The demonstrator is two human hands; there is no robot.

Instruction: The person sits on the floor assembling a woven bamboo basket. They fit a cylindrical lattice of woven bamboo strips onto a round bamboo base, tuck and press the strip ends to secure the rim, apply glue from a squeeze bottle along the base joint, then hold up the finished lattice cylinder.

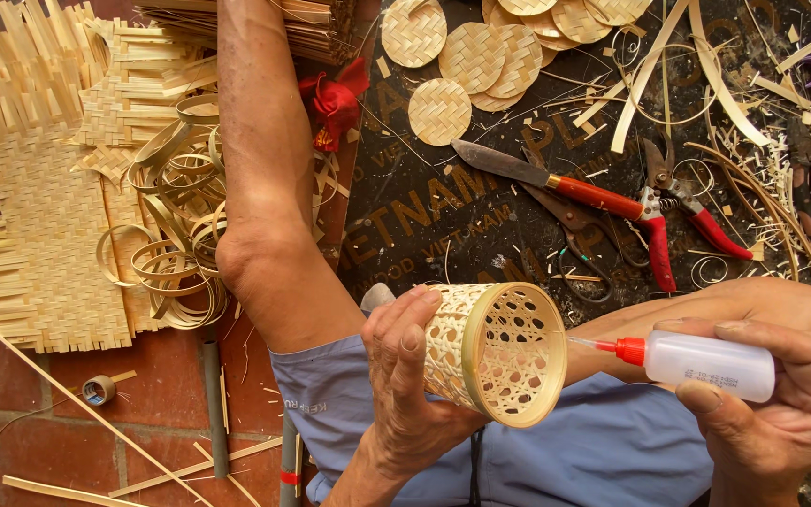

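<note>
My left hand [404,376] grips a small woven bamboo cup [495,352] by its side, with the open-weave bottom and rim turned to the right. My right hand [781,394] holds a white squeeze bottle [706,364] with a red nozzle. The nozzle's thin tip touches the cup's rim on its right side. Both hands work above my lap, over blue shorts [593,451], with my bare leg [265,169] stretched out to the left.
A dark printed board [424,202] carries a red-handled knife [556,183], red pruning shears [673,216], scissors and several round woven discs [471,56]. Woven bamboo mats [39,235], coiled strips [175,225] and a tape roll [99,389] lie on the brick floor.
</note>
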